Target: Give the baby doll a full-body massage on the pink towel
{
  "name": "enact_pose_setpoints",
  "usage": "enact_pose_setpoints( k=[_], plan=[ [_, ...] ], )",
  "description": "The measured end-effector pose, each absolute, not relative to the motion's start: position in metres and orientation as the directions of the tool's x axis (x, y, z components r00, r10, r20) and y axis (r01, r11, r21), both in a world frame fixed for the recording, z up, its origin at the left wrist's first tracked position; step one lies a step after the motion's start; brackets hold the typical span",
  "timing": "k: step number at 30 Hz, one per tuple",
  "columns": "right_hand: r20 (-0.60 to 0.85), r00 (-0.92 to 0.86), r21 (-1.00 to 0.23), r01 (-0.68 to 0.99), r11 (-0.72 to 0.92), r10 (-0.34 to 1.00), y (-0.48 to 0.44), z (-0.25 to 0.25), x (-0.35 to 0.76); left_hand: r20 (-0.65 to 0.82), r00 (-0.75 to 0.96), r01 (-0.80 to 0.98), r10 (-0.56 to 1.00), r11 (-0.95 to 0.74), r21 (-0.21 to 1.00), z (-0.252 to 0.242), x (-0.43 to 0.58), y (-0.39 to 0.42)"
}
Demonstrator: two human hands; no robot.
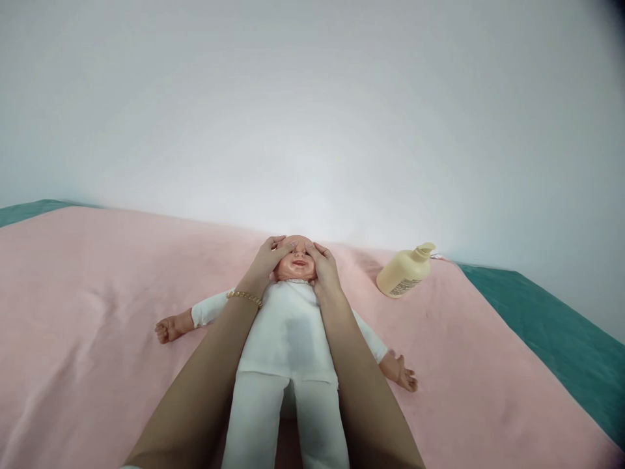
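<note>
A baby doll (286,326) in white clothes lies on its back, legs toward me and arms spread to both sides. My left hand (269,259) cups one side of its head, and its thumb rests on the doll's brow by the eye. On the opposite side, my right hand (325,264) wraps the head in the same way, thumb near the other eye. Between my hands the doll's mouth and chin show; its eyes are partly covered. A bracelet (245,298) circles my left wrist. My forearms run along both sides of the doll's body.
A pale yellow pump bottle (403,272) stands slightly tilted to the right of the doll's head. Under everything lies a pink blanket (122,273), over a green sheet (537,319) that shows at both far corners. A plain pale wall (312,117) rises behind.
</note>
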State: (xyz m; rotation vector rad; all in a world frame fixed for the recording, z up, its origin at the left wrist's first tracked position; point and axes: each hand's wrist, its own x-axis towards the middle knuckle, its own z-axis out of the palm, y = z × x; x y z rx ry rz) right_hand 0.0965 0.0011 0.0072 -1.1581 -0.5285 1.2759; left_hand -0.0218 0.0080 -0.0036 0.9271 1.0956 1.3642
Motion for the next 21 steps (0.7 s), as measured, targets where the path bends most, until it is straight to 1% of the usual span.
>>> enact_pose_setpoints(
  k=[6, 11, 14, 18, 21],
  plan=[
    [-0.238, 0.277, -0.876, -0.475, -0.082, 0.931, 0.002, 0.006, 0.096, -0.069, -0.098, -0.302, 0.993, 0.036, 0.953, -0.002, -0.019, 0.006],
    [-0.213, 0.255, -0.842, -0.538, -0.045, 0.943, 0.007, 0.000, 0.097, -0.113, -0.110, -0.349, 0.988, 0.068, 0.935, 0.004, -0.017, 0.001],
    [-0.202, 0.207, -0.806, -0.590, -0.043, 0.957, 0.011, -0.005, 0.100, -0.114, -0.092, -0.359, 0.989, 0.074, 0.931, 0.005, -0.018, 0.000],
    [-0.238, 0.122, -0.738, -0.668, -0.098, 0.964, 0.013, -0.008, 0.105, -0.060, -0.044, -0.358, 0.997, 0.040, 0.933, -0.001, -0.021, 0.004],
    [-0.287, 0.126, -0.720, -0.683, -0.127, 0.950, 0.014, -0.008, 0.106, -0.088, -0.059, -0.400, 0.994, 0.057, 0.915, -0.005, -0.021, 0.008]
  ],
)
